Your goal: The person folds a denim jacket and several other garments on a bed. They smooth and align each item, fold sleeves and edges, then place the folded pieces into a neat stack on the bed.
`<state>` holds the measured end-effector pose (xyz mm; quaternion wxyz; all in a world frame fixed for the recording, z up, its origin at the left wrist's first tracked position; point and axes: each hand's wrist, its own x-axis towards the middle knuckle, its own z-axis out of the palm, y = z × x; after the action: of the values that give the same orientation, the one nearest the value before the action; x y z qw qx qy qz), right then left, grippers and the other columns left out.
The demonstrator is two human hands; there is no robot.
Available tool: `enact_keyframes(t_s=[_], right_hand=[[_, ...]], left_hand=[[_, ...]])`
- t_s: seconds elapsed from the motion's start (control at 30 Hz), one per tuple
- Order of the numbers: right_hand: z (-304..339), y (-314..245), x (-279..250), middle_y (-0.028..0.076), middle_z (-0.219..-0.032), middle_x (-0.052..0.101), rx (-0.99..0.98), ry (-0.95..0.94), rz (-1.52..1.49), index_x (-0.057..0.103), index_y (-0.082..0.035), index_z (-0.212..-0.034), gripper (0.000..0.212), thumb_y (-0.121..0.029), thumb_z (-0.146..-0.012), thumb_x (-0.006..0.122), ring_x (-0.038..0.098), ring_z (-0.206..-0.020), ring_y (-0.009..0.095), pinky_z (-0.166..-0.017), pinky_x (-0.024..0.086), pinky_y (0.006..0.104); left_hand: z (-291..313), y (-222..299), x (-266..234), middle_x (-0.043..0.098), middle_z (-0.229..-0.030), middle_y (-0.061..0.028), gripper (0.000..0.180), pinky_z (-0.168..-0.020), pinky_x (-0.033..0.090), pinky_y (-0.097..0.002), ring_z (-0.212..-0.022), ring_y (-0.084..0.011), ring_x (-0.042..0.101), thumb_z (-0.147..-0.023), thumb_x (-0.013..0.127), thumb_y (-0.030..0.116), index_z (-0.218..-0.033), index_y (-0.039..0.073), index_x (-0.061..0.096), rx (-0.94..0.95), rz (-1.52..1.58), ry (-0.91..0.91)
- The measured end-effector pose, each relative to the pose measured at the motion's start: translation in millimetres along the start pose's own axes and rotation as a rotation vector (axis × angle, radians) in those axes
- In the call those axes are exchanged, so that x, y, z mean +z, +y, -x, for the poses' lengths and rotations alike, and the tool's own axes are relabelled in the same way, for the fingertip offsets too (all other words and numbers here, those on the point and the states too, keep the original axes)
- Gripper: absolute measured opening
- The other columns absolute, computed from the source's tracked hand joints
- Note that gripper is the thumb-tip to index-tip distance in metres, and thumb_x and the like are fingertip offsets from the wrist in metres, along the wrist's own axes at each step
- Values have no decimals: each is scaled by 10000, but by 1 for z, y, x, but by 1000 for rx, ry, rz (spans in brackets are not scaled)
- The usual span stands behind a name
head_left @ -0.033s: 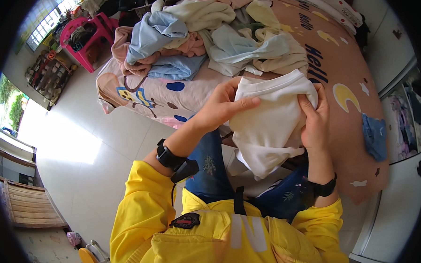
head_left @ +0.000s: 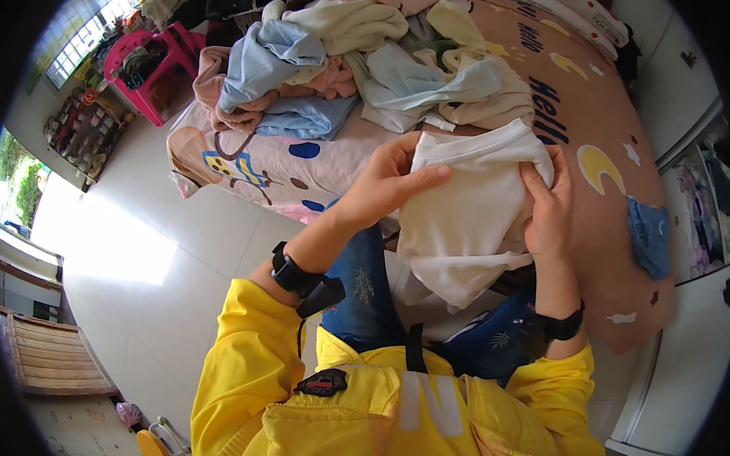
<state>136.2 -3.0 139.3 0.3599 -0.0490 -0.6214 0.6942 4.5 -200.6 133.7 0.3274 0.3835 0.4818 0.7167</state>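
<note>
A white cloth garment hangs in front of me over my knees, its banded edge uppermost. My left hand grips its upper left corner, with the thumb lying across the front and the fingers behind. On the other side, my right hand pinches the upper right edge between thumb and fingers. The lower part of the garment droops in loose folds, and its exact kind cannot be made out. Just beyond it, a heap of crumpled clothes in pale blue, cream and pink lies on the bed.
The bed has a brown patterned sheet and a pink printed cover. A small folded blue garment lies near its right edge. A pink plastic chair stands at the far left, beside a rack. White cabinets line the right.
The garment's lower folds have shifted slightly and hang a little flatter. Both hands keep their hold, with the right hand moved very slightly right.
</note>
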Motion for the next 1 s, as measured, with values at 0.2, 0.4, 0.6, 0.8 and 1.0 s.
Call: enact_keyframes(t_s=[0.2, 0.4, 0.6, 0.8, 1.0], right_hand=[[6, 17, -13, 30, -1103, 594, -65, 12, 400, 546, -39, -1136, 253, -98, -924, 671, 551, -995, 116, -839, 434, 247], [55, 6, 29, 98, -1222, 558, -234, -345, 398, 490, -24, -1289, 429, -145, -924, 679, 553, -1115, 204, -899, 466, 317], [49, 16, 12, 67, -1018, 664, 246, -215, 53, 628, -5, -1125, 176, -57, -972, 556, 613, -952, 123, -828, 482, 265], [44, 8, 9, 9, -900, 661, 133, -196, 24, 653, 6, -1101, 176, -108, -974, 608, 575, -808, 60, -713, 457, 221], [34, 24, -24, 5, -851, 655, 210, -346, 282, 668, 16, -991, 197, -144, -890, 724, 573, -771, 61, -689, 466, 218]], left_hand=[[-5, 1, 20, 688, -1009, -61, 321, -714, 536, -233, -850, -79, 650, -945, 680, 170, -1171, -34, 578, 88, 12, 135], [-10, 1, 42, 693, -873, -60, 235, -601, 544, -233, -726, -90, 658, -903, 714, 137, -1019, -43, 617, 96, -87, 200], [-15, -3, 40, 683, -885, -19, 328, -735, 529, -276, -798, -87, 638, -818, 822, 220, -992, 17, 632, 396, -383, 170], [-13, -11, 28, 653, -837, -19, 368, -738, 493, -228, -832, -98, 610, -905, 733, 310, -1078, -4, 654, -70, -597, -197], [-11, 4, 11, 666, -896, 3, 286, -672, 472, -221, -789, -37, 569, -998, 606, 257, -1087, -7, 670, 91, -260, 231]])
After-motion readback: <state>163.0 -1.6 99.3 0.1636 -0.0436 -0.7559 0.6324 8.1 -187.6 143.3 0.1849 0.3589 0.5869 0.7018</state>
